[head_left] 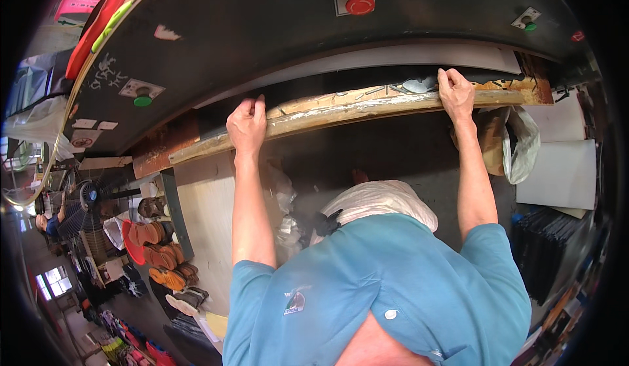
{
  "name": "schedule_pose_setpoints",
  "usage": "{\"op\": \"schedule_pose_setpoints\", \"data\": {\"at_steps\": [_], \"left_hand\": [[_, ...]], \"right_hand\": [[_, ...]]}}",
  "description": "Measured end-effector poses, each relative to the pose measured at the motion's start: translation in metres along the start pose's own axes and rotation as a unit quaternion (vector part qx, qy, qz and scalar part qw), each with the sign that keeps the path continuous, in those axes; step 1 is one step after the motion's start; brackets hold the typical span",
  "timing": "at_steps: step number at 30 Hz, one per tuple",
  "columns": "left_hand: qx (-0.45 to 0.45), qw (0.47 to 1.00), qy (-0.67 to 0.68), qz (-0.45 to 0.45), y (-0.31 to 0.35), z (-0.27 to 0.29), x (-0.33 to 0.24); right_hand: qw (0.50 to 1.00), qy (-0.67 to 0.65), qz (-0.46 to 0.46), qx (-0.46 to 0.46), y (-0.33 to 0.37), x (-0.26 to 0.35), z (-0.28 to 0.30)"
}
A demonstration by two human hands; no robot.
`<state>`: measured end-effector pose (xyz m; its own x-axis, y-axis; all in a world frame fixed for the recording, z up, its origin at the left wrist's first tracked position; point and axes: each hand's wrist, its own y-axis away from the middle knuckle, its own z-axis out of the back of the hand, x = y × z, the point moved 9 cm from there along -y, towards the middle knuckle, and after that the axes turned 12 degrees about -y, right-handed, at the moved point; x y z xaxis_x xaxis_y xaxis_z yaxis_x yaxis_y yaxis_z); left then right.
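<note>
Nearest I see my blue polo shirt (406, 287), forearms rising from it. My left hand (247, 125) has its fingers (252, 106) curled together over the near edge of the long worn wooden board (341, 112). My right hand (456, 93) grips that board further along, fingers hooked over its far edge. Beyond, the dark press machine (275, 32) carries a round red button (360, 4).
</note>
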<state>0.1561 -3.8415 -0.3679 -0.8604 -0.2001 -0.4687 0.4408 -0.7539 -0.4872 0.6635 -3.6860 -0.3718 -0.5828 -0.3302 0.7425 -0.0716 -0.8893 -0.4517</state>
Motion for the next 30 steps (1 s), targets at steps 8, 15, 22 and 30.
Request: {"op": "schedule_pose_setpoints", "data": {"at_steps": [8, 15, 22, 30], "left_hand": [[0.004, 1.000, -0.010, -0.013, 0.049, 0.010, 0.016], [0.104, 0.994, 0.021, 0.034, 0.124, 0.037, 0.010], [0.034, 0.984, 0.174, -0.024, 0.110, 0.067, -0.019], [0.044, 0.990, -0.018, -0.132, 0.142, 0.053, -0.039]], "right_hand": [[0.997, -0.022, -0.067, -0.034, 0.053, -0.011, 0.000], [0.971, -0.221, -0.080, -0.035, 0.106, 0.056, -0.012], [0.957, -0.128, 0.103, 0.238, 0.141, 0.218, -0.173], [0.956, -0.023, 0.133, 0.259, 0.190, 0.241, -0.173]]}}
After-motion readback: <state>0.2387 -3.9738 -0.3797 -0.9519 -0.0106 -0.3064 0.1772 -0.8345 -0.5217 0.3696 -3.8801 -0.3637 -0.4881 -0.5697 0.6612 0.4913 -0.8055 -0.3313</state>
